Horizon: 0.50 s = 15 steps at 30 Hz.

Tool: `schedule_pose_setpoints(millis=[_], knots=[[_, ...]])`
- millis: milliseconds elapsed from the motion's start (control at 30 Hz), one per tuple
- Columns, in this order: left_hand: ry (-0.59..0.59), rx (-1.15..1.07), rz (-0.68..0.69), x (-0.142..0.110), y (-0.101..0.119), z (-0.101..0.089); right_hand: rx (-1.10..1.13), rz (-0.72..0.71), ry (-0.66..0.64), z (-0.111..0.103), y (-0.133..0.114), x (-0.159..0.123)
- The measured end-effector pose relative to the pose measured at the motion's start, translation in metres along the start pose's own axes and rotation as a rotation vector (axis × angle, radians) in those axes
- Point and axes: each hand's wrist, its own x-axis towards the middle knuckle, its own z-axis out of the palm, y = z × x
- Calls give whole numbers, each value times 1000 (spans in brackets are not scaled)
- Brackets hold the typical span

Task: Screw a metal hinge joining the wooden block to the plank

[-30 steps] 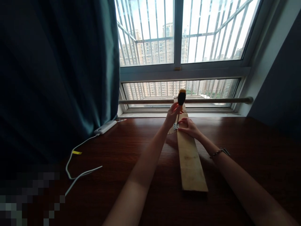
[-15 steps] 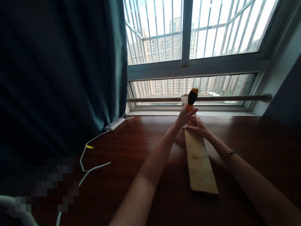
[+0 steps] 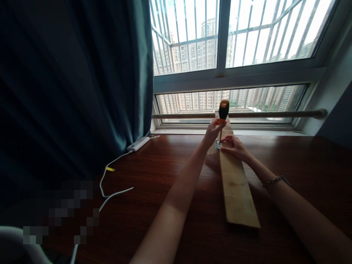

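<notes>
Closed around the lower handle of a black and orange screwdriver [image 3: 223, 109] is my left hand [image 3: 213, 129]. The screwdriver stands nearly upright, its shaft running down to a silver hinge [image 3: 217, 145]. That hinge lies at the left edge of a long wooden board [image 3: 238, 187]. My right hand [image 3: 234, 146] rests on the board with thumb and fingers bent together at the hinge's right side; whether a screw sits between the fingertips is too small to tell. Another piece of wood [image 3: 212, 149] shows to the left, under the hinge.
A white power strip [image 3: 138, 144] with a white cable [image 3: 102, 181] and yellow tag lies on the dark wooden tabletop [image 3: 154, 176] at left. The blue curtain [image 3: 121, 73] hangs beside it. Behind the board run a horizontal rail [image 3: 275, 114] and the barred window.
My view has shifted, so the scene sits farther right. My left hand turned on the screwdriver, tilting its handle and bringing it back nearly upright. My right hand stays by the hinge.
</notes>
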Motion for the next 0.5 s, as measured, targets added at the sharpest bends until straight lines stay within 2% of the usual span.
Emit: schedule_pose_setpoints(millis=[167, 333, 500], knots=[[-26, -60, 62, 2, 3, -10, -20, -4, 20, 0, -2, 0], [-126, -88, -32, 1, 7, -13, -24, -7, 21, 0, -4, 0], [-94, -212, -68, 1, -2, -8, -14, 14, 11, 0, -6, 0]])
